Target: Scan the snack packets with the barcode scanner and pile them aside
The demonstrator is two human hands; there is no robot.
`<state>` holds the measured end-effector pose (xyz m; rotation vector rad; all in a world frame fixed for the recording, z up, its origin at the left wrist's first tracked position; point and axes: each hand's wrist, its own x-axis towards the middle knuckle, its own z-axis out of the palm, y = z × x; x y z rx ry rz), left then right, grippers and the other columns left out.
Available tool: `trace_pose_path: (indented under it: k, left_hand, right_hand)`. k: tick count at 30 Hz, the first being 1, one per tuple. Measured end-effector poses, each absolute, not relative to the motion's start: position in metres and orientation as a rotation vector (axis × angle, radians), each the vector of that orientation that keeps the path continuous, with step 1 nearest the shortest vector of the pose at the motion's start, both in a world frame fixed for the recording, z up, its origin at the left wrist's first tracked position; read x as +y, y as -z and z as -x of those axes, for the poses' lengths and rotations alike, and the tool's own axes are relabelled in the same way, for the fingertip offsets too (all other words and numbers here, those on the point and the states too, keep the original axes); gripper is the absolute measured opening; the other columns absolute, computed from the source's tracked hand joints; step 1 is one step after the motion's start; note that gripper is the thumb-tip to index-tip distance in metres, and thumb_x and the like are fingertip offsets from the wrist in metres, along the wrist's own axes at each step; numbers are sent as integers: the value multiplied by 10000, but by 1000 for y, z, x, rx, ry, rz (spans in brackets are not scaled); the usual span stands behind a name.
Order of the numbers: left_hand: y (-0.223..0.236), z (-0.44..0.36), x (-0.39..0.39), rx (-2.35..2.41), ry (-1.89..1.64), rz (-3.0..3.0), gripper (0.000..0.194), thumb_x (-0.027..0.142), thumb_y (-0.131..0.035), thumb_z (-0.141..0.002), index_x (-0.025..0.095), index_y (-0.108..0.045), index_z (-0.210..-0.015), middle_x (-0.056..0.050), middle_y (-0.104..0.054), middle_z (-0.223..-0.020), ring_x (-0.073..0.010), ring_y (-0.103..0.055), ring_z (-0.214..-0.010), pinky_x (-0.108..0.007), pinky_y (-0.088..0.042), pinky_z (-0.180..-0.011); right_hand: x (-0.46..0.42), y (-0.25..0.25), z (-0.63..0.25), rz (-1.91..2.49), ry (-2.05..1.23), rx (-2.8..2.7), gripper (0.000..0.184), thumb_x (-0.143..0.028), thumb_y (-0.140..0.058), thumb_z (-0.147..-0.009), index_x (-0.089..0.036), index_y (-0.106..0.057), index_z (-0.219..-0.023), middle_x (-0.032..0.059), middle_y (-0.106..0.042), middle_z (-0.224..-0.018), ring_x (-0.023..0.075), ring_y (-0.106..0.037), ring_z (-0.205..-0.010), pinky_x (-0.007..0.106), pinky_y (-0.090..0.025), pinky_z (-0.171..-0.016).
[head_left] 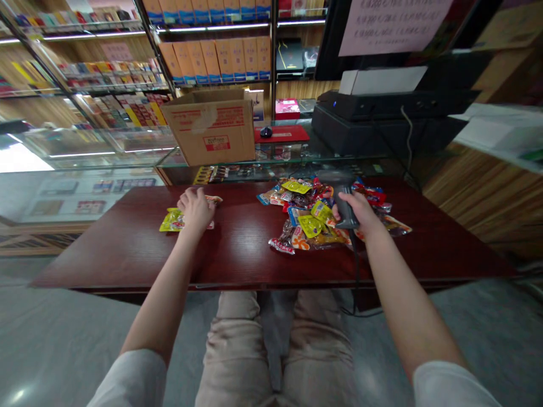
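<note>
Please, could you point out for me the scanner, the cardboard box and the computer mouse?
Scanner (347,213), head view: on its handle.
Cardboard box (212,130), head view: on its front side.
Computer mouse (266,131), head view: on its top.

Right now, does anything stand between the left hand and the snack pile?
Nothing visible does: only tabletop separates the left hand, at the packets, from the pile. The right hand holds the scanner over the pile's right part, outside that gap.

Left hand partly covers packets; its grip is obscured. Scanner head is blurred. Upper edge crops notice.
</note>
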<state>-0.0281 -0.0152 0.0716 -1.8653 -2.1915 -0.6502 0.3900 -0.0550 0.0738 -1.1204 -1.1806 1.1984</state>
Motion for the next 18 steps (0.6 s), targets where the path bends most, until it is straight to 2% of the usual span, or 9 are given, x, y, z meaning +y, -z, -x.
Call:
trace_pose_path:
  k: [4,7,9,12,15,18]
  left_hand:
    - [-62,-31,13,-1885,713,2407,430,314,-508,-888,131,-574,-1272,-182,-563,-1287,-332,-530,-1217,-484,-412,-1054]
    - [-48,-79,41,-1811,736,2693,456,286,-543,-880,91,-555,-1292,-173,-598,-1267,-267,-572,-1196,-375,-422,-1070]
    - [-40,-104,56,-1852,673,2748,550,285,-569,-877,49,-485,-1366,-207,-585,-1316,-277,-564,-1222,-366,-420,-1065]
    - [-32,-123,70,-1962,407,2692,663,346,-620,-860,40,-430,-1417,-246,-566,-1344,-342,-546,-1243,-427,-415,-1048]
    - [-27,-122,78,-2087,234,2578,630,477,-638,-837,103,-532,-1332,-260,-543,-1353,-410,-516,-1259,-486,-431,-999]
    - [-21,-113,83,-2219,318,2559,628,542,-702,-761,127,-592,-1220,-280,-535,-1335,-444,-522,-1240,-515,-432,-975]
  right_hand:
    - [-50,-65,-405,1167,-1016,-1156,312,-448,-686,-690,-197,-625,-865,42,-697,-707,149,-558,-481,268,-414,-442]
    - [-49,-59,-411,1249,-927,-1168,314,-445,-699,-665,-192,-651,-845,31,-671,-641,161,-559,-510,266,-403,-460]
    - [-50,-56,-412,1267,-933,-1177,319,-452,-691,-668,-187,-660,-842,27,-656,-606,164,-558,-515,265,-400,-463]
    - [-50,-53,-412,1235,-964,-1147,317,-451,-689,-671,-185,-662,-842,31,-680,-637,151,-562,-512,261,-424,-472]
    - [-50,-52,-410,1208,-978,-1108,301,-437,-696,-665,-190,-651,-832,32,-703,-692,134,-563,-509,255,-447,-485]
    - [-50,-52,-409,1200,-991,-1092,279,-418,-696,-669,-198,-636,-831,38,-719,-756,130,-561,-519,260,-456,-503]
